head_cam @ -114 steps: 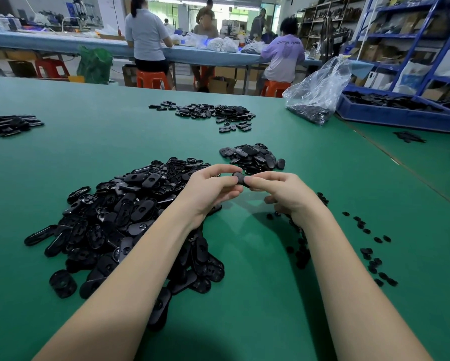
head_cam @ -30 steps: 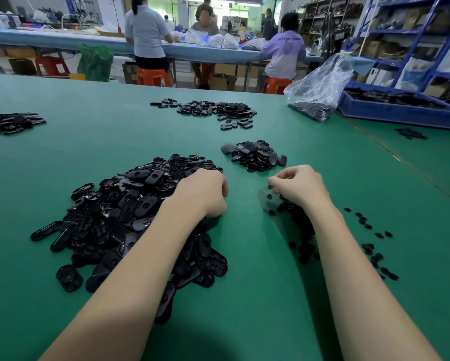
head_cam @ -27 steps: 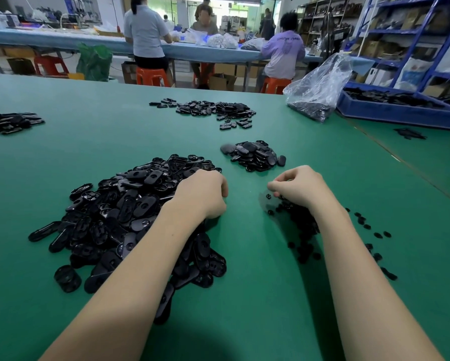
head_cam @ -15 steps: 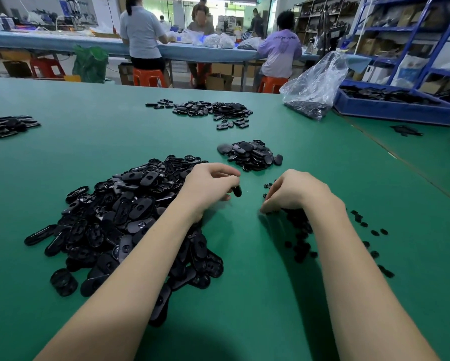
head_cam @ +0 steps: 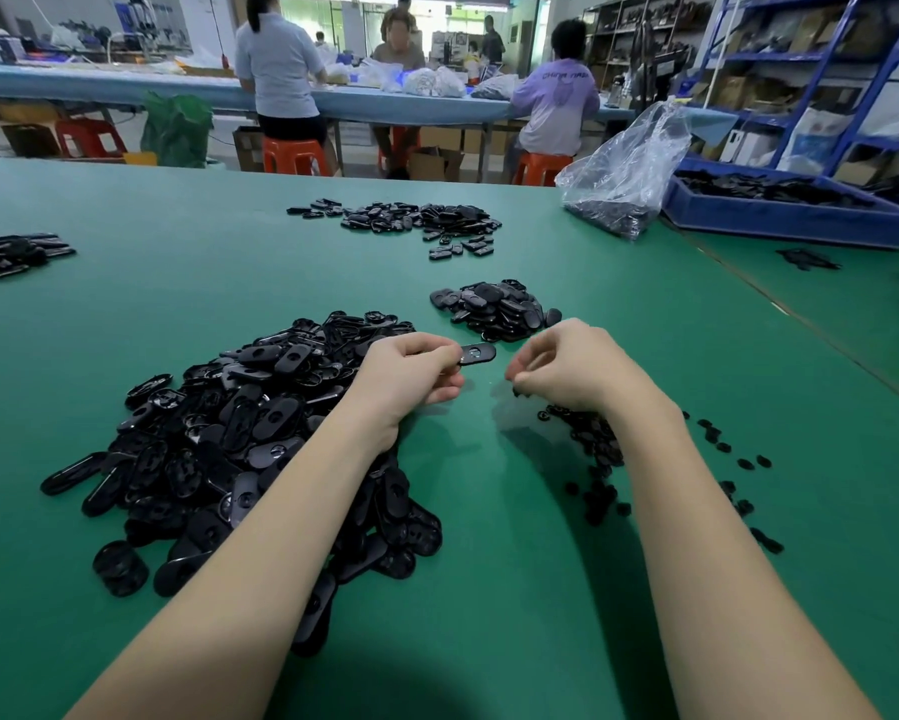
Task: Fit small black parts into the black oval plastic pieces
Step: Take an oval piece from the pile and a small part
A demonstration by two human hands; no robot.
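Note:
My left hand pinches one black oval piece by its end and holds it flat above the green table. A short gap to the right, my right hand hovers with its fingers curled, and a small black part shows at its fingertips. A big heap of oval pieces lies under my left forearm. Small black parts are scattered under my right wrist.
A smaller pile of oval pieces lies just beyond my hands, another pile farther back and one at far left. A clear plastic bag and a blue crate stand at back right. People work at a far table.
My left hand has lifted an oval piece out of the heap and holds it out to the right. My right hand rose from the small parts and turned toward it.

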